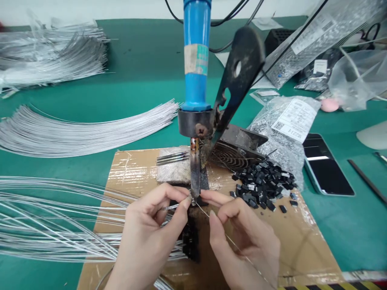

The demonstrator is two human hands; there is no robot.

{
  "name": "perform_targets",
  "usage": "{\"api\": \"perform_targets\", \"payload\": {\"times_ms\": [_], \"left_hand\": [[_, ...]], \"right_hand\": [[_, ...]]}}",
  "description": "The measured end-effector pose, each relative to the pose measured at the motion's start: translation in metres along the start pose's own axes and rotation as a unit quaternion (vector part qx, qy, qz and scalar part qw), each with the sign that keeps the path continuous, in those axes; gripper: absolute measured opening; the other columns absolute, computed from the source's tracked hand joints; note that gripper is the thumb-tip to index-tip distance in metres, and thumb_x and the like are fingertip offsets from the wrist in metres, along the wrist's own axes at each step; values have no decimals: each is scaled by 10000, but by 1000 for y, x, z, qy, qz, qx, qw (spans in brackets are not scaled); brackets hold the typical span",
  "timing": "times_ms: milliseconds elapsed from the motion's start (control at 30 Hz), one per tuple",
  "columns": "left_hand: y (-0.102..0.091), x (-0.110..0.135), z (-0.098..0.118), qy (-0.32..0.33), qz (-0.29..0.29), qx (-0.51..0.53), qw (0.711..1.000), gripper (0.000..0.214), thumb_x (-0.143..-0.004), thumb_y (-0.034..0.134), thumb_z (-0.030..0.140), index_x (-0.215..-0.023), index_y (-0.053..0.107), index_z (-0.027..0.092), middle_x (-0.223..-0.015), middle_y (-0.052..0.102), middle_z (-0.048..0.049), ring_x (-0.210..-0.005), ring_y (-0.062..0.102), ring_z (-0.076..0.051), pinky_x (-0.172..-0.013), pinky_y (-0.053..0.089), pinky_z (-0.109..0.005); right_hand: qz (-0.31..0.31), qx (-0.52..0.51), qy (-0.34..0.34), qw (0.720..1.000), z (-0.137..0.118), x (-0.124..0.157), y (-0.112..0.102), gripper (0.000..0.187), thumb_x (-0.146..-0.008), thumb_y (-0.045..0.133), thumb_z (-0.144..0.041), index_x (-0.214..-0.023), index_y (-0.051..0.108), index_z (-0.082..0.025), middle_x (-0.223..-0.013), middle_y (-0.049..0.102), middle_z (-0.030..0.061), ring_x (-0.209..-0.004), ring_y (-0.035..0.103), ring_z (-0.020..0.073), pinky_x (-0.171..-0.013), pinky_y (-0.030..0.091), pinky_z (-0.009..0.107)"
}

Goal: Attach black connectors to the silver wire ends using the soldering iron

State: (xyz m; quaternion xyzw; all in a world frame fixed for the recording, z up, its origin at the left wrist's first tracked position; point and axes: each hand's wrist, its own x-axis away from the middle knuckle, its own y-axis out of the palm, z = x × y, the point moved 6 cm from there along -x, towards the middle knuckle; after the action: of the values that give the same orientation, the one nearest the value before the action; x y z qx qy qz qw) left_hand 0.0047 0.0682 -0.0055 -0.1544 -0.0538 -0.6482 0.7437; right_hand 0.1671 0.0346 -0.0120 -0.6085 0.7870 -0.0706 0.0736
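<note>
A blue-handled soldering iron (pixel 197 60) stands upright in a black holder, its flat tip (pixel 195 173) pointing down over a taped cardboard sheet (pixel 302 241). My left hand (pixel 151 237) pinches a thin silver wire end (pixel 171 207) right at the tip. My right hand (pixel 244 237) pinches a fine wire (pixel 232 243) from the other side, thumb and forefinger touching the tip area. What small part sits between the fingertips is hidden.
A pile of small black components (pixel 263 185) lies right of the iron. Bundles of silver wires (pixel 75 131) fan across the green table on the left. A phone (pixel 326 165), plastic bags of parts (pixel 287 121) and a metal stand (pixel 238 68) sit to the right.
</note>
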Motion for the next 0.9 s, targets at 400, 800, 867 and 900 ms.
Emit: {"api": "perform_targets", "payload": {"times_ms": [400, 800, 867, 900], "left_hand": [[-3, -5, 0, 73, -58, -23, 995, 163, -850, 755, 91, -779, 764, 238, -793, 772, 41, -693, 711, -74, -614, 502, -71], [-4, -3, 3, 70, -31, -1, 997, 174, -823, 764, 80, -735, 763, 231, -792, 785, 46, -663, 715, -60, -609, 511, -56], [-4, -2, 2, 72, -30, -1, 997, 169, -836, 761, 88, -743, 762, 229, -803, 788, 41, -672, 714, -63, -619, 514, -60], [-4, -2, 2, 73, -32, -3, 997, 169, -840, 761, 88, -746, 762, 228, -810, 790, 38, -683, 719, -67, -627, 519, -64]], "right_hand": [[26, 10, -7, 1000, -5, 0, -1, 227, -899, 658, -154, -727, 545, -250, -1147, 842, -88, -953, 837, 130, -690, 587, 125], [29, 9, 9, 999, -7, 1, 0, 233, -920, 653, -184, -723, 552, -253, -1124, 846, -55, -968, 827, 130, -699, 580, 130], [27, 7, 13, 1000, -7, 1, 0, 229, -922, 656, -191, -724, 557, -251, -1126, 847, -41, -965, 830, 146, -627, 561, 139], [25, 6, 16, 1000, -6, 1, 0, 227, -921, 660, -195, -725, 559, -250, -1129, 847, -34, -969, 831, 157, -577, 541, 142]]}}
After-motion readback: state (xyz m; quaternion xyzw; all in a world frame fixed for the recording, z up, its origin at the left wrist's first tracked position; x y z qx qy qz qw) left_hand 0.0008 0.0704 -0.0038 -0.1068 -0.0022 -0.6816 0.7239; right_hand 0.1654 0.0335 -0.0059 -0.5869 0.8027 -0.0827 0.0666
